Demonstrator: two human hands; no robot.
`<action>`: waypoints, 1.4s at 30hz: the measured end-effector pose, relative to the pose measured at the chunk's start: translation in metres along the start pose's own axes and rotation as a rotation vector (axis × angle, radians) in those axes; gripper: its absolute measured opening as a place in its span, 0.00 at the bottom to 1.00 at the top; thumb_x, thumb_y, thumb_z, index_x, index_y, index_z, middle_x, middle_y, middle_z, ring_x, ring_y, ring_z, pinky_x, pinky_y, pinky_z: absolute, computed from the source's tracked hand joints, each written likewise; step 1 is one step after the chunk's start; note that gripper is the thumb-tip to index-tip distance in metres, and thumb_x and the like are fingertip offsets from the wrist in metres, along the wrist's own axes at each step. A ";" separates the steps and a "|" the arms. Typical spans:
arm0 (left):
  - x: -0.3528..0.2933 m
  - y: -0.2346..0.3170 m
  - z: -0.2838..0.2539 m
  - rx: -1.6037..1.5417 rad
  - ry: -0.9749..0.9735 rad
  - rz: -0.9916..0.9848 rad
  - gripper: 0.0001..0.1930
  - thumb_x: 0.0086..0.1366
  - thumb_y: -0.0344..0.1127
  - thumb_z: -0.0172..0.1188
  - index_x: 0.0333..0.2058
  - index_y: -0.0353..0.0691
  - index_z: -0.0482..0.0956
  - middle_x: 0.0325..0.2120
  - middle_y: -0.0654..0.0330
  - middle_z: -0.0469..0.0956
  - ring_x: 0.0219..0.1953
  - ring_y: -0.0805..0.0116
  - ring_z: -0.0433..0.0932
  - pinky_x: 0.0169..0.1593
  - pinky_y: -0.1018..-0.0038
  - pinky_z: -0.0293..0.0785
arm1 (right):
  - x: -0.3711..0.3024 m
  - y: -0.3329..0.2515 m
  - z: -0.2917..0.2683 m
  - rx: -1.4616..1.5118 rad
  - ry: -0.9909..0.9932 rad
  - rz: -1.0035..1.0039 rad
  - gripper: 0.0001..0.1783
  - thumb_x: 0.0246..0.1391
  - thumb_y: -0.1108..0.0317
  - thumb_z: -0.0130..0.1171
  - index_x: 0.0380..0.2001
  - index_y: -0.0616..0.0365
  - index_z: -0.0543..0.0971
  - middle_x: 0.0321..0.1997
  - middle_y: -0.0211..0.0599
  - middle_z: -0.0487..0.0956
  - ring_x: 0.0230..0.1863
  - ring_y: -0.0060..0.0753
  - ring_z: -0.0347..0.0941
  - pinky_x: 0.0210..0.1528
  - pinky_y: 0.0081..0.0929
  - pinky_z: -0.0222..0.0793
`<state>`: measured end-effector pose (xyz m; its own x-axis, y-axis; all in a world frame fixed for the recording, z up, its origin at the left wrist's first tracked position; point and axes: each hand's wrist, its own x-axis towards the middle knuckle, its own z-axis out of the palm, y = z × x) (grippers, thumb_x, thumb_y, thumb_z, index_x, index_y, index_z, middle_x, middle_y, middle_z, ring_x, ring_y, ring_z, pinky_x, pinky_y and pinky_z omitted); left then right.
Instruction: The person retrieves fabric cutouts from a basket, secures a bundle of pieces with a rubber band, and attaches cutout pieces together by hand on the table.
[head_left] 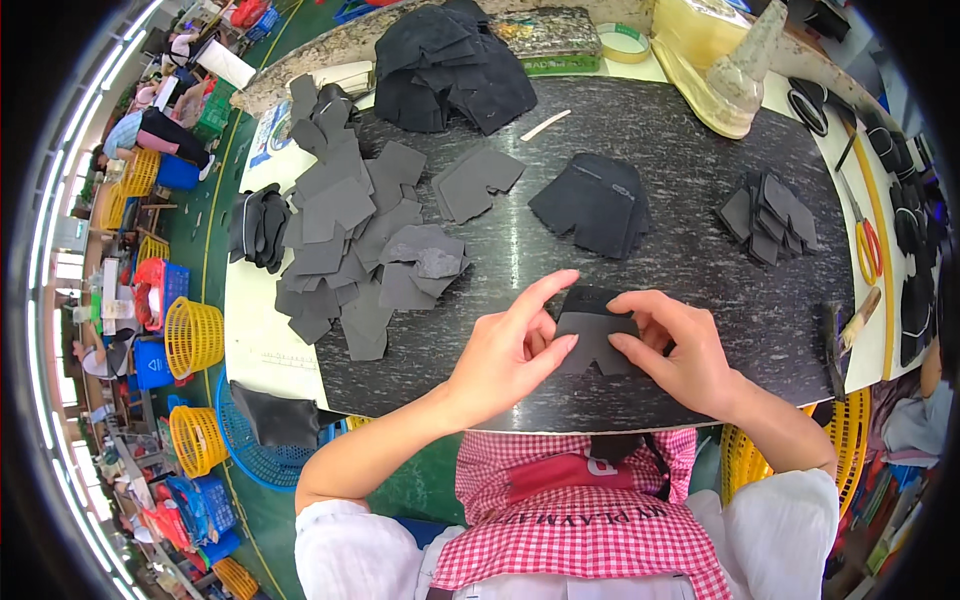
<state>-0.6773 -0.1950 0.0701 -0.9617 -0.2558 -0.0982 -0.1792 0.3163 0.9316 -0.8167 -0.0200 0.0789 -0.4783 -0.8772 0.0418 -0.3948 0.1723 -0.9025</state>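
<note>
I have two bare hands at one gray notched piece [590, 345], just above the near edge of the black tabletop [690, 390], in front of me. My left hand [515, 345] grasps its left side with the thumb, that one index finger pointing away from me; my right hand [675, 345] pinches the right side between thumb and index finger. One black band [590, 298] shows along the piece's far side, and I cannot tell whether it is a separate layer. Beyond my hands sits one dark stack [592, 205], and to its right one small pile [768, 218] of gray pieces. Left of the dark stack I count one small group [475, 183] of gray pieces and one large heap [345, 230], too overlapped to count piece by piece. One big black pile [450, 75] lies at the far side, one black bundle [262, 228] at the far left. I also see one pale strip [545, 125], one tape roll [623, 43], one gray cone [745, 75] and one pair of scissors [867, 250] with orange handles on the right.
</note>
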 end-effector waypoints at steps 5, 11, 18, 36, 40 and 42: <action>0.006 0.003 0.002 -0.055 -0.015 -0.078 0.31 0.61 0.26 0.60 0.62 0.45 0.61 0.20 0.66 0.72 0.16 0.80 0.73 0.20 0.82 0.68 | 0.002 0.007 -0.001 -0.050 -0.054 -0.001 0.12 0.50 0.74 0.62 0.39 0.59 0.74 0.26 0.34 0.73 0.20 0.20 0.71 0.21 0.20 0.66; 0.009 -0.002 0.007 0.207 -0.016 0.109 0.32 0.60 0.25 0.60 0.62 0.45 0.60 0.21 0.64 0.70 0.19 0.79 0.75 0.21 0.80 0.70 | 0.000 0.011 0.007 -0.544 -0.029 -0.324 0.08 0.48 0.74 0.61 0.33 0.56 0.75 0.28 0.35 0.71 0.19 0.33 0.71 0.21 0.28 0.68; 0.008 -0.008 0.014 0.536 0.113 0.419 0.13 0.56 0.27 0.62 0.41 0.38 0.74 0.23 0.58 0.74 0.20 0.64 0.77 0.24 0.73 0.73 | -0.010 0.002 -0.005 -0.408 0.015 -0.500 0.14 0.44 0.74 0.59 0.38 0.54 0.75 0.37 0.36 0.74 0.33 0.39 0.73 0.33 0.32 0.72; 0.015 -0.004 -0.022 0.646 0.223 0.608 0.10 0.50 0.29 0.67 0.33 0.39 0.78 0.31 0.58 0.76 0.33 0.60 0.76 0.36 0.68 0.71 | 0.077 0.029 -0.015 -0.454 0.118 -0.515 0.16 0.46 0.74 0.62 0.42 0.61 0.76 0.51 0.40 0.73 0.49 0.45 0.71 0.50 0.34 0.70; 0.004 -0.004 -0.013 0.791 0.168 0.503 0.17 0.50 0.39 0.68 0.38 0.39 0.78 0.36 0.60 0.74 0.39 0.61 0.72 0.45 0.65 0.65 | 0.036 0.004 -0.001 -0.494 -0.030 -0.503 0.18 0.44 0.69 0.64 0.42 0.58 0.77 0.43 0.39 0.72 0.41 0.41 0.70 0.43 0.34 0.67; 0.001 -0.006 -0.006 0.816 0.180 0.515 0.19 0.50 0.39 0.68 0.39 0.38 0.78 0.38 0.59 0.73 0.39 0.61 0.73 0.44 0.64 0.65 | 0.026 0.004 0.007 -0.521 -0.037 -0.457 0.18 0.44 0.69 0.65 0.42 0.57 0.77 0.42 0.38 0.71 0.40 0.41 0.70 0.43 0.35 0.67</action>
<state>-0.6762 -0.2024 0.0669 -0.9286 -0.0239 0.3702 0.0996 0.9453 0.3107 -0.8251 -0.0450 0.0734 -0.1512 -0.9261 0.3457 -0.8797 -0.0335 -0.4743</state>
